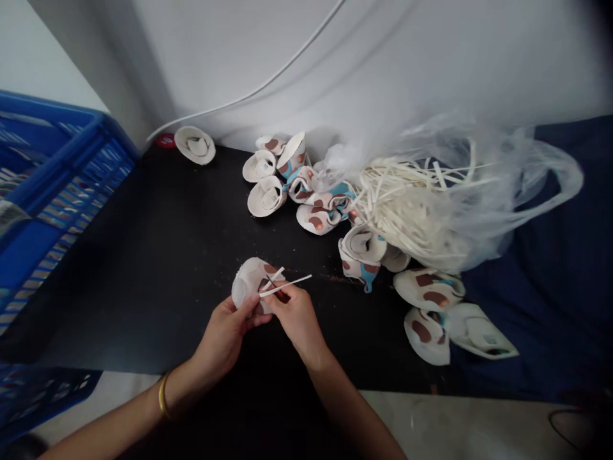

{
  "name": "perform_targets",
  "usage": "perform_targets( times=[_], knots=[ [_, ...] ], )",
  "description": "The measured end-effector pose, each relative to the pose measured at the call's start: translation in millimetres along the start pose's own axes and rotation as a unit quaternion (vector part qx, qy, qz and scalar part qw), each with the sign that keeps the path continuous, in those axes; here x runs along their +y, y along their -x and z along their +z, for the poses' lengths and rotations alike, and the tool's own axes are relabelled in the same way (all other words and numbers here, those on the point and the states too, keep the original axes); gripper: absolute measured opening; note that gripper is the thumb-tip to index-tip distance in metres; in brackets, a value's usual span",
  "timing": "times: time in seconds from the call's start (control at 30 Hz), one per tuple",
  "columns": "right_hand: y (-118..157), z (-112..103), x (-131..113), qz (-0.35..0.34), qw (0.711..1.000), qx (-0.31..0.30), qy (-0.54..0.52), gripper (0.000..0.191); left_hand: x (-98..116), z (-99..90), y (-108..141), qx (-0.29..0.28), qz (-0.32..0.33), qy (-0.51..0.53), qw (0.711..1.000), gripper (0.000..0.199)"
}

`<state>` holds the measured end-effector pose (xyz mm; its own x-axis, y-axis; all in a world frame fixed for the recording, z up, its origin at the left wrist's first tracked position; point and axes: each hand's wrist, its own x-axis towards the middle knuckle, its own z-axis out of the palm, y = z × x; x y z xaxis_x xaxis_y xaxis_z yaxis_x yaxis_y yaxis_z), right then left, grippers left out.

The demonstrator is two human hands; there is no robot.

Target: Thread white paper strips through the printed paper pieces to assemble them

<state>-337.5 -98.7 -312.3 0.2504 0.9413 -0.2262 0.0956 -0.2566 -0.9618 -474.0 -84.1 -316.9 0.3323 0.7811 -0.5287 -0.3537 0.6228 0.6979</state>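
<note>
Near the front of the black table, my left hand (228,329) is closed on a small whitish shoe upper (249,281) with brown patches, fingers underneath and thumb on its near edge. Fingers of my right hand (293,310) are pinched at the right side of the same piece, where a thin cream strip (297,280) sticks out to the right. A small dark, thin item shows between the right fingers; it is too small to identify. The right fingertips are partly hidden by the strip and the piece.
Several similar shoe pieces (267,197) lie across the table (143,255) behind and to the right. A clear plastic bag (483,230) of cream strips (407,198) stands right. Blue crates (62,185) are at left; a white cable (268,82) runs along the wall.
</note>
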Motion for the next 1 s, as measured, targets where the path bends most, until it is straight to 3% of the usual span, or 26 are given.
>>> perform_targets(
  times=[0.1, 0.33, 0.67, 0.83, 0.93, 1.0],
  knots=[
    [1.9, 2.6, 0.0, 0.002, 1.000, 0.007, 0.028, 0.015, -2.8, -0.3, -0.4, 0.003, 0.017, -0.007, 1.000, 0.032],
    [9.2, 19.0, 5.4, -0.086, 0.982, 0.124, 0.117, 0.019, -4.6, 5.0, 5.2, 0.011, 0.038, -0.021, 0.999, 0.027],
    [10.5, 28.4, 15.3, -0.092, 0.972, 0.174, 0.127, 0.023, -8.9, 9.6, 13.1, 0.027, 0.043, -0.021, 0.998, 0.028],
    [12.0, 24.3, 12.3, -0.078, 0.979, 0.141, 0.125, 0.023, -6.4, 6.5, 13.7, 0.014, 0.040, -0.047, 0.998, 0.027],
    [13.9, 15.9, 9.0, -0.112, 0.982, 0.081, 0.127, 0.015, 17.6, -8.6, 15.6, 0.004, 0.043, -0.190, 0.981, 0.027],
    [14.1, 9.7, 7.7, -0.157, 0.979, 0.011, 0.126, 0.010, 39.2, -21.1, 17.2, 0.022, 0.091, -0.309, 0.946, 0.024]
  ],
)
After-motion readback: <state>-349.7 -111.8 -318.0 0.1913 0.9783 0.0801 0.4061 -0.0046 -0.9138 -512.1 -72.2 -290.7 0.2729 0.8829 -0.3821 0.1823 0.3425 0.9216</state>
